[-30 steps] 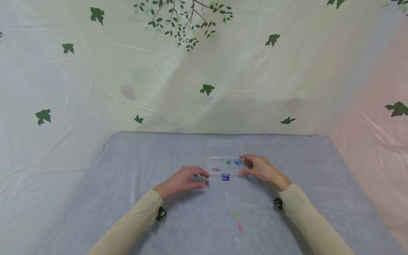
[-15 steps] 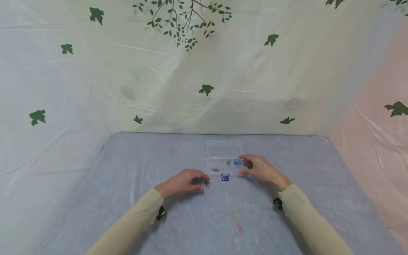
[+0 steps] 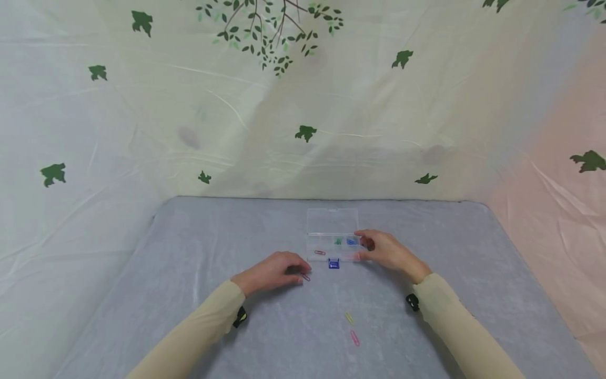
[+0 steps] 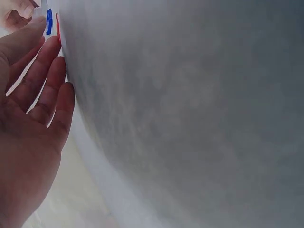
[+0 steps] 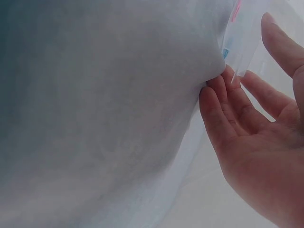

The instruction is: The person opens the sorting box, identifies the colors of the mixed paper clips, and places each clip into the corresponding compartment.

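Note:
A clear plastic case (image 3: pixel 332 221) lies with its lid folded back, its divided tray holding a red paper clip (image 3: pixel 320 252) and green and blue pieces. My right hand (image 3: pixel 390 252) holds the case's right end, thumb at the front corner and index finger near the hinge; its fingertips (image 5: pixel 230 75) show against the clear wall. My left hand (image 3: pixel 272 271) is low at the front left corner, thumb and fingers apart around another red paper clip (image 3: pixel 306 277) on the cloth. In the left wrist view a fingertip is right at that red clip (image 4: pixel 58 28).
The blue latch (image 3: pixel 334 263) sticks out at the case's front. Nearer me lie a yellow paper clip (image 3: pixel 349 318) and a pink paper clip (image 3: pixel 355 338). Grey cloth (image 3: pixel 213 337) covers the table, and a leaf-printed curtain (image 3: pixel 246 131) rises behind it.
My left hand has come down slightly over the loose red paper clip, which has turned and slid a little toward the thumb. My right hand has stayed at the case.

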Demonstrator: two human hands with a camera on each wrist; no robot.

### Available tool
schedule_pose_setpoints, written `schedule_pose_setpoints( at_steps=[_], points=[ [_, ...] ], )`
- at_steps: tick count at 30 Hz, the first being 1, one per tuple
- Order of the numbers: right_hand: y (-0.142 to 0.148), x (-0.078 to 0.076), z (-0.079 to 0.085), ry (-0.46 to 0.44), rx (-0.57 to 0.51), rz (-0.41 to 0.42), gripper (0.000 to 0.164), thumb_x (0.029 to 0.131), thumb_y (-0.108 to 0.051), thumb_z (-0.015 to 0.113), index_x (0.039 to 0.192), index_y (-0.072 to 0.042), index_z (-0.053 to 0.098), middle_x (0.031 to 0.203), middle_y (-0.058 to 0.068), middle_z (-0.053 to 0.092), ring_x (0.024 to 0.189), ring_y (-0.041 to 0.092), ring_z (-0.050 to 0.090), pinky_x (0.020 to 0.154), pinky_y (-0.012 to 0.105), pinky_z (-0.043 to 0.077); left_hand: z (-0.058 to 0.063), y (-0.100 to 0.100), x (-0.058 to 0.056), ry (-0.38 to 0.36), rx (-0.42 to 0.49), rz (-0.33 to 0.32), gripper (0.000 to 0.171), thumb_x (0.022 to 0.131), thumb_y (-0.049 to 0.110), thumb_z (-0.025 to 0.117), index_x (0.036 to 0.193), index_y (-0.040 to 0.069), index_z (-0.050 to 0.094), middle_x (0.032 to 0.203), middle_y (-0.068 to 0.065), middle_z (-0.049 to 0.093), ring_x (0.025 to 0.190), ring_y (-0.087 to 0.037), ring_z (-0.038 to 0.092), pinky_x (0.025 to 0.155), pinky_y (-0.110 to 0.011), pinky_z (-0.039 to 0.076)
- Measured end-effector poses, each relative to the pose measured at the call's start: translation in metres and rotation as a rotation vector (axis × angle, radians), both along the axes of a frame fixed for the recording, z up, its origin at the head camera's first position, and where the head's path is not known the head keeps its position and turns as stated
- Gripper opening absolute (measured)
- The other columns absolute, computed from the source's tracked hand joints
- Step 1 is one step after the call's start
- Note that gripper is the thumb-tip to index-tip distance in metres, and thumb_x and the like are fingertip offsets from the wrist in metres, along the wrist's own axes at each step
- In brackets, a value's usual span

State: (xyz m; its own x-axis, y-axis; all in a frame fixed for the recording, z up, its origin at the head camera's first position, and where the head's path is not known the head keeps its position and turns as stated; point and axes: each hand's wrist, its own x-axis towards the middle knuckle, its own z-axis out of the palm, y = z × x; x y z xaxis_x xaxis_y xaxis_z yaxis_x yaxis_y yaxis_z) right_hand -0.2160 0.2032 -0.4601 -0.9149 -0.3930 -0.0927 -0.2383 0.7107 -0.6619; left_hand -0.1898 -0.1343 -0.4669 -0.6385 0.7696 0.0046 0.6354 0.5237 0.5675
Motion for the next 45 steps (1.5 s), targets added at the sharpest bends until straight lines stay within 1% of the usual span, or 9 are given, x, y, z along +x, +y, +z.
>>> schedule_pose_setpoints(
  at_steps=[5,9,15,19,25,31,36,41,45],
  points=[
    [-0.0005,-0.0002,0.0007,-0.005,0.004,-0.002,0.068,0.092,-0.026,0.081,0.148,0.002,0.053,0.123,0.013,0.066,0.104,0.024,0.057,0.095,0.047,0.05,-0.003,0.0016,-0.0019,0.01,0.026,0.004,0.018,0.097,0.015,0.075,0.114,0.011,0.076,0.109,0.003,0.073,0.105,-0.011,0.065,0.097,-0.031,0.053],
    [-0.0006,-0.0002,0.001,-0.009,0.002,0.0,0.068,0.092,-0.026,0.081,0.148,0.002,0.053,0.122,0.012,0.066,0.104,0.024,0.056,0.094,0.047,0.05,-0.0044,0.0022,-0.0028,0.008,0.03,0.009,0.014,0.097,0.014,0.075,0.11,0.012,0.078,0.106,0.004,0.071,0.101,-0.009,0.065,0.094,-0.03,0.053],
    [-0.0003,0.0,0.0016,-0.007,0.001,-0.003,0.068,0.092,-0.026,0.081,0.147,0.002,0.054,0.121,0.012,0.066,0.103,0.024,0.055,0.094,0.046,0.049,-0.0049,0.0051,-0.0029,0.01,-0.012,0.017,0.012,0.097,0.016,0.075,0.108,0.015,0.079,0.103,0.007,0.067,0.098,-0.007,0.062,0.093,-0.031,0.053],
    [-0.0006,-0.0004,0.0013,-0.002,0.01,-0.003,0.068,0.092,-0.027,0.082,0.147,0.002,0.054,0.121,0.012,0.066,0.103,0.024,0.056,0.093,0.046,0.049,-0.0053,0.0072,-0.0025,0.004,-0.038,0.039,0.008,0.096,0.016,0.076,0.104,0.016,0.079,0.102,0.008,0.065,0.098,-0.008,0.061,0.094,-0.033,0.052],
    [-0.0003,0.0002,0.0012,0.005,0.01,0.001,0.068,0.092,-0.026,0.082,0.147,0.002,0.054,0.12,0.012,0.066,0.102,0.024,0.055,0.092,0.045,0.049,-0.0053,0.0088,-0.0014,-0.006,-0.051,0.063,0.003,0.094,0.018,0.078,0.096,0.016,0.077,0.099,0.01,0.062,0.095,-0.008,0.058,0.093,-0.034,0.051],
    [-0.0003,0.0007,0.0014,0.008,0.011,0.002,0.068,0.091,-0.026,0.082,0.147,0.002,0.054,0.118,0.011,0.066,0.101,0.024,0.055,0.091,0.044,0.049,-0.0066,0.009,-0.0006,0.004,-0.059,0.07,0.006,0.096,0.017,0.077,0.091,0.02,0.073,0.097,0.012,0.06,0.094,-0.007,0.057,0.093,-0.034,0.051],
    [-0.0009,0.0012,0.0018,0.004,0.007,0.002,0.068,0.092,-0.026,0.082,0.147,0.002,0.054,0.12,0.012,0.066,0.102,0.024,0.055,0.092,0.045,0.049,-0.0066,0.0079,0.0007,0.001,-0.028,0.072,0.009,0.098,0.015,0.074,0.091,0.02,0.07,0.094,0.012,0.064,0.093,-0.007,0.059,0.093,-0.035,0.051],
    [-0.0007,0.0018,0.0023,0.005,0.005,0.003,0.068,0.092,-0.026,0.081,0.148,0.002,0.053,0.122,0.013,0.066,0.103,0.025,0.056,0.094,0.047,0.05,-0.004,0.0062,0.0033,-0.009,0.019,0.08,0.008,0.098,0.013,0.073,0.093,0.019,0.07,0.091,0.012,0.066,0.088,-0.006,0.059,0.087,-0.032,0.052],
    [-0.0008,0.0019,0.0023,0.006,0.004,0.002,0.068,0.092,-0.026,0.081,0.147,0.002,0.053,0.122,0.013,0.066,0.104,0.025,0.057,0.095,0.048,0.05,-0.001,0.0061,0.007,-0.013,0.05,0.097,0.005,0.098,0.014,0.073,0.094,0.016,0.071,0.092,0.011,0.067,0.087,-0.005,0.059,0.085,-0.03,0.053]
  ],
)
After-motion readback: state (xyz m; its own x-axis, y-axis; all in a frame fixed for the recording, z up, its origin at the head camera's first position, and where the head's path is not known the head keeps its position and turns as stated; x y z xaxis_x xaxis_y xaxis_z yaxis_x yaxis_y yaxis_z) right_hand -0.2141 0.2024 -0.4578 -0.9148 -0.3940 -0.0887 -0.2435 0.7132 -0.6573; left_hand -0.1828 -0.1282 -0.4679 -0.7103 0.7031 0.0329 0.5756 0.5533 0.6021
